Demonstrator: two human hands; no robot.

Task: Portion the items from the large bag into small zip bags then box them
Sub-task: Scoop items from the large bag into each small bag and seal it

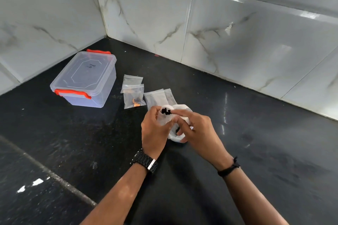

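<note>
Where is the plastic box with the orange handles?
The plastic box sits on the black counter, far left near the wall corner, left of the small zip bags.

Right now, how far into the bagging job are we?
Early. Done: one filled zip bag with orange and dark pieces lies on the counter. In hand: the left hand holds a small bag open with dark pieces in it; the right hand works at the white large bag. Left: empty zip bags remain unfilled, and the box has its lid on, nothing visibly inside.
</note>
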